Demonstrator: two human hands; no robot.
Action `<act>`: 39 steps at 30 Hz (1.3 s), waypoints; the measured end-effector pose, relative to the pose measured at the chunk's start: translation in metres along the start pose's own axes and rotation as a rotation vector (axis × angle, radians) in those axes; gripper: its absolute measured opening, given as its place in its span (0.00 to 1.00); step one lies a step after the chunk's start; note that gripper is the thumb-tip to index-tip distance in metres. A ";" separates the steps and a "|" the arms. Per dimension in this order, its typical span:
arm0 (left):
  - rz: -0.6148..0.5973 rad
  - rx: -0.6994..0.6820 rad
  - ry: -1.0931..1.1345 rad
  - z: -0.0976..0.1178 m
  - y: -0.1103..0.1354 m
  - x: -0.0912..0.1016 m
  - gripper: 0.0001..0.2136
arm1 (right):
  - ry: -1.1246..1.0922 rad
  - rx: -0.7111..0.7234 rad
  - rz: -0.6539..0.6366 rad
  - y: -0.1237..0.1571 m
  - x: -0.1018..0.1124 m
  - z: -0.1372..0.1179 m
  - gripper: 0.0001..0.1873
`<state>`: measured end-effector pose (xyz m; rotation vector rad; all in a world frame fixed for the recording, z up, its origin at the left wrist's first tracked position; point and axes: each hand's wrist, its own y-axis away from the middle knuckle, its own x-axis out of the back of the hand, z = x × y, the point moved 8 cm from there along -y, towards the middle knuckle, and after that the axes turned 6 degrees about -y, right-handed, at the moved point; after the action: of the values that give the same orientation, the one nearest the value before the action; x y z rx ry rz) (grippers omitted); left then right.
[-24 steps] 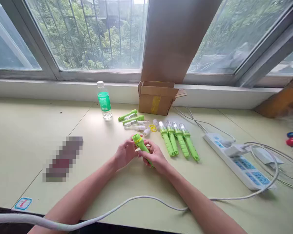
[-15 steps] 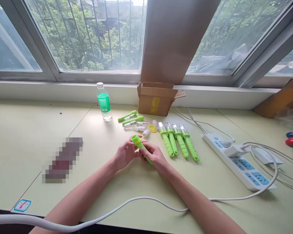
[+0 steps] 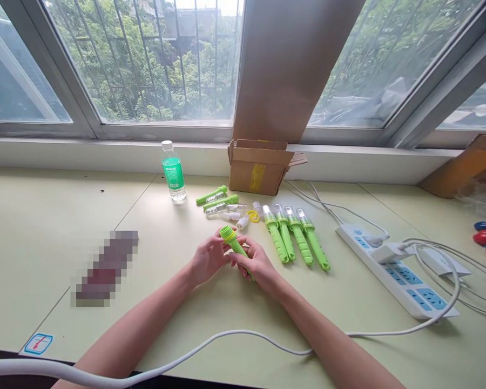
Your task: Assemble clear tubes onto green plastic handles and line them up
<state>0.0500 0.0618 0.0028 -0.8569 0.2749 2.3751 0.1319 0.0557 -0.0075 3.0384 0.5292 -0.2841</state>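
Note:
A green plastic flashlight-like handle [image 3: 237, 246] is tilted between my hands, its open threaded neck pointing up and to the left. A yellow ring [image 3: 229, 237] sits around it just below the thread. My right hand [image 3: 251, 258] is closed around the lower part of the handle. The fingers of my left hand [image 3: 211, 256] pinch the upper end near the ring, partly hidden behind it. Beyond my hands lie loose yellow rings [image 3: 253, 216], a white cylindrical piece [image 3: 242, 222] and clear caps [image 3: 215, 209]. Several green sticks with clear caps [image 3: 295, 235] lie side by side on the right.
Loose green handles [image 3: 214, 195] lie near a water bottle [image 3: 173, 173] and an open cardboard box [image 3: 259, 167]. On the right is a white power strip [image 3: 397, 273] with plugs. A white cable [image 3: 210, 339] runs across the table's front, and a blurred-out object [image 3: 107, 267] lies left.
The handle has tilted a little within my hands, and my right thumb has shifted lower along it. The view has moved very slightly; the other things lie as before.

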 end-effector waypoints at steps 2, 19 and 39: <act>0.005 -0.004 -0.007 0.000 0.000 0.000 0.13 | -0.015 0.023 0.011 0.000 0.001 -0.002 0.17; 0.007 0.009 0.006 0.000 0.001 -0.003 0.13 | -0.067 -0.024 -0.059 -0.001 -0.003 -0.003 0.19; -0.002 0.016 0.034 0.000 0.002 -0.003 0.16 | -0.078 -0.008 -0.049 0.001 -0.002 -0.008 0.19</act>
<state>0.0504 0.0591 0.0048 -0.8902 0.3057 2.3548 0.1321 0.0545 0.0011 2.9952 0.5989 -0.3993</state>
